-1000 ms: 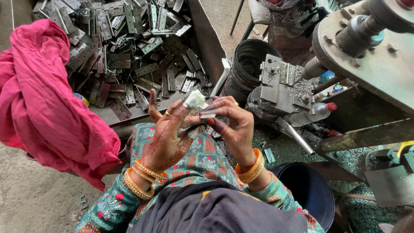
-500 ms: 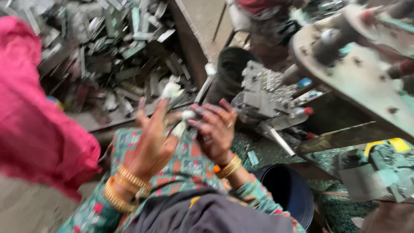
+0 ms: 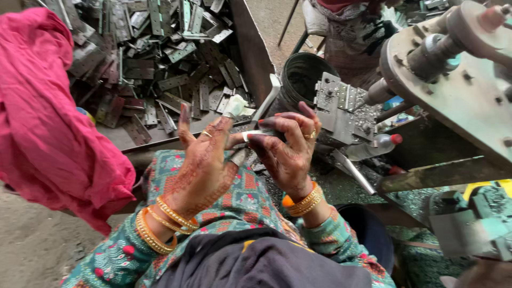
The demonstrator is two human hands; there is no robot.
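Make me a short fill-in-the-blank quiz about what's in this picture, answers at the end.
1. The heap of flat metal plates lies in a metal ____.
2. The cloth beside the left hand is ____.
3. The right hand wears a ring and gold ____ at the wrist.
Answers: tray; pink; bangles

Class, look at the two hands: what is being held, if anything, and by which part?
The right hand pinches the end of a thin whitish strip that reaches to a finger of the left hand; what the strip is cannot be told.
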